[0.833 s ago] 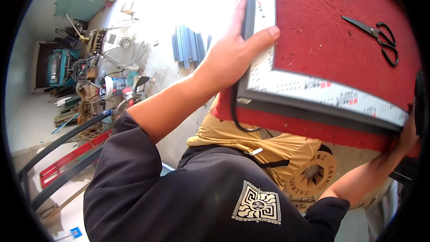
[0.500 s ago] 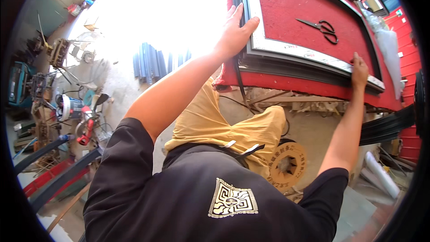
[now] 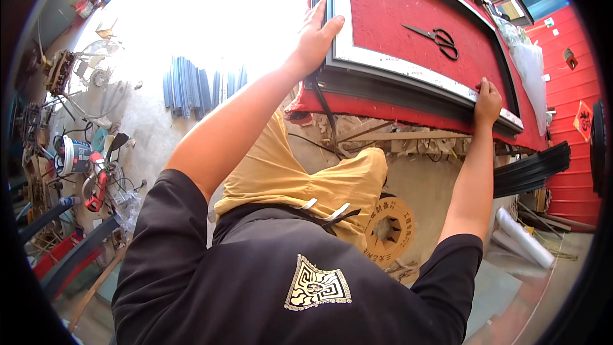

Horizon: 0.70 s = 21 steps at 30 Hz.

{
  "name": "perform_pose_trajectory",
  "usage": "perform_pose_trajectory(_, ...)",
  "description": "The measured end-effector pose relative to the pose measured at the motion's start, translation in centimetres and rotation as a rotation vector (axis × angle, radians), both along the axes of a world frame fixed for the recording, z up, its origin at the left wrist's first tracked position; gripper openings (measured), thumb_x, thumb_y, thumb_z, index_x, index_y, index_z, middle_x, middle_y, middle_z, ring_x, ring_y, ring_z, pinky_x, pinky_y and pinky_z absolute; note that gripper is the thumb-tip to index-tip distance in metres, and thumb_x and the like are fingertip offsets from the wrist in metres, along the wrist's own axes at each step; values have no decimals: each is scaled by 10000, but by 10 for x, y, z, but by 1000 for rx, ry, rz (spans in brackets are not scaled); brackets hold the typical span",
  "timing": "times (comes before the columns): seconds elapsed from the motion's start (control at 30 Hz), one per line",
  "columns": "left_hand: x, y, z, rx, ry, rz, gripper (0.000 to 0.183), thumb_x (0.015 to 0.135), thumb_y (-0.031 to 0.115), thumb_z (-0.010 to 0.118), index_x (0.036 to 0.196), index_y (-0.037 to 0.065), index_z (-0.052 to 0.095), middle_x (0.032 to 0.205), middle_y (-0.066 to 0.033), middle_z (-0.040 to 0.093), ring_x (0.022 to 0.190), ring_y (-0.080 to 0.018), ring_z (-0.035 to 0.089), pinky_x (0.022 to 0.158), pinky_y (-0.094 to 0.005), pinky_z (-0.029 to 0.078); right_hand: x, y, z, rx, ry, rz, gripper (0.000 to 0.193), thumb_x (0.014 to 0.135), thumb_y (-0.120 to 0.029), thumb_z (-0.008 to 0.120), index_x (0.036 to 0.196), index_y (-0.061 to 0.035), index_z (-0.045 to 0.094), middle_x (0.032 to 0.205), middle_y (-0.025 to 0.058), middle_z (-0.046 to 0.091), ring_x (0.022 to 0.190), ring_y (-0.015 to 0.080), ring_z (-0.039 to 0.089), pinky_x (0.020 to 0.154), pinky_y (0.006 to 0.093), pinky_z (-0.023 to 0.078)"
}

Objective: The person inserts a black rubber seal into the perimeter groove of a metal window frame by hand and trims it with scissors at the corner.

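Observation:
A rectangular window frame (image 3: 396,67), white-topped with dark grey sides, lies on a table covered in red cloth (image 3: 383,105). My left hand (image 3: 314,37) grips its left side near the close corner, thumb on top and fingers along the outer edge. Toward the right end of the near side, my right hand (image 3: 488,103) is closed over the frame, its fingers partly hidden. Inside the frame, black-handled scissors (image 3: 437,40) rest on the red cloth. A dark strip (image 3: 327,112) hangs down at the near left corner.
A cardboard reel (image 3: 402,233) stands on the floor by my legs. Bundled dark profiles (image 3: 185,86) lie at left, beside a white bucket (image 3: 71,156) and a red-handled tool (image 3: 97,188). Black strips (image 3: 533,169) jut out at right; plastic wrap (image 3: 527,67) hangs by the table.
The whole view has shifted slightly, so the table and frame appear further left. Both hands keep the same places on the frame.

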State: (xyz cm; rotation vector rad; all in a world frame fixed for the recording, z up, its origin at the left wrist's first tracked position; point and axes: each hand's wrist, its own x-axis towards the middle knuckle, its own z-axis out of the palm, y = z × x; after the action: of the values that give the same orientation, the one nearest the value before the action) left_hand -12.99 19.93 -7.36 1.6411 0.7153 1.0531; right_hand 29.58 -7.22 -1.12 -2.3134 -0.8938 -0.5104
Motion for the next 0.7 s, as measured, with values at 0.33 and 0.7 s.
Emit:
perform_pose_trajectory(0.33,4,-1,4,203,-58,-27,680,1131,358,433,1646,-76,338,1583,-331,500,1485,-430,479,1267,-425,333,45,1,-2,3,34,66,430,1029,-446,611,977,-88,844,944,104,812,928,245,764,872,374,549)
perform_pose_trajectory(0.7,1,-3,1,137,-76,-22,699,1111,370,477,1626,-89,366,1547,-307,544,1455,-388,516,1245,-403,342,50,-4,-2,10,55,59,427,1008,-473,626,1005,-116,859,972,87,817,968,230,758,907,358,539)
